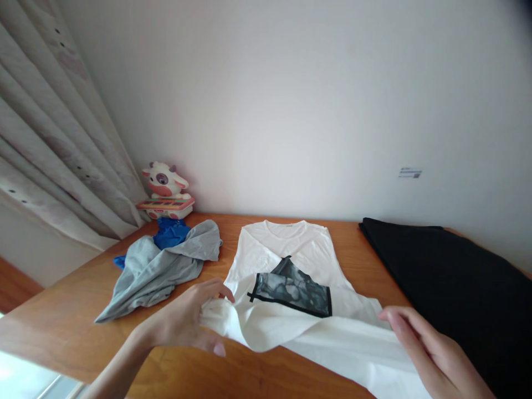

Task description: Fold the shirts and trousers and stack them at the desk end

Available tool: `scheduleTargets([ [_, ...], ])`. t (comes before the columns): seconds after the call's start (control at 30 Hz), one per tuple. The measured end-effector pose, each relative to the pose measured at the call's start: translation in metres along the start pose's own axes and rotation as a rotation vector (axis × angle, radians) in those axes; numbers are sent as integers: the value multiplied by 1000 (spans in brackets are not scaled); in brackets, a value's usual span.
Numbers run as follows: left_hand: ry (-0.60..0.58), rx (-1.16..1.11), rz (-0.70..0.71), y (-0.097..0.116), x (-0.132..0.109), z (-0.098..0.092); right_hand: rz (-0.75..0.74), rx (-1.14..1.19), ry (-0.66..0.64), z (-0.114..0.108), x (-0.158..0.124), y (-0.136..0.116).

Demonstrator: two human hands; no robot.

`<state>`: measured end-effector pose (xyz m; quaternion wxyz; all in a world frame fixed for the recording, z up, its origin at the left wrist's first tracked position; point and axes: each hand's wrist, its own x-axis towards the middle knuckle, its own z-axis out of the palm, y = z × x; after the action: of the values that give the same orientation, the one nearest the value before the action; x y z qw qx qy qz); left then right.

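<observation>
A white T-shirt (286,332) with a dark grey printed picture lies on the wooden table, neckline toward the wall. Its near part is lifted and folded in loose waves. At its left side, my left hand (189,316) is open, thumb and fingers apart around the bunched cloth and touching or nearly touching it. On the right, my right hand (432,349) pinches the shirt's edge between thumb and fingers. Part of the cloth is hidden behind that hand.
Left of the shirt, a crumpled grey garment (162,266) lies with a blue garment (170,233). Behind them stands a cow toy with a keyboard (166,191), beside the curtain (54,127). Folded black cloth (449,282) covers the table's right side. A white wall rises behind.
</observation>
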<state>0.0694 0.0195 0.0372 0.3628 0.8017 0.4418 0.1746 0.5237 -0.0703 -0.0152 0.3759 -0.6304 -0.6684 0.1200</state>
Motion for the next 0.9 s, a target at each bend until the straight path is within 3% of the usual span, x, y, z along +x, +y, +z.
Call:
scheduleTargets([
  [0.1, -48, 454, -25, -8, 5, 2, -105, -143, -373, -4, 6, 14],
  [0.17, -71, 536, -23, -14, 8, 5, -171, -288, -454, -2, 5, 23],
  [0.27, -67, 487, 71, -18, 6, 8, -213, -331, -400, 4, 0, 40],
  [0.33, -59, 380, 124, -18, 2, 9, -141, -229, -339, 5, -5, 54],
  [0.47, -51, 91, 51, -14, -8, 9, 81, -60, -139, -5, -6, 72],
  [0.53, 5, -26, 31, -11, -8, 10, 88, -36, -145, -12, -1, 68],
  [0.63, 12, -63, -7, -7, -5, 14, 1, -95, -270, -16, 8, 51],
  [0.73, -79, 120, -90, 0, -1, 20, -170, -243, -373, -10, 13, 38],
  [0.83, -123, 325, -64, 6, -1, 28, -392, -317, -344, -2, 11, 38],
  [0.9, -147, 405, 8, 10, -3, 31, -451, -290, -276, 2, 5, 47],
])
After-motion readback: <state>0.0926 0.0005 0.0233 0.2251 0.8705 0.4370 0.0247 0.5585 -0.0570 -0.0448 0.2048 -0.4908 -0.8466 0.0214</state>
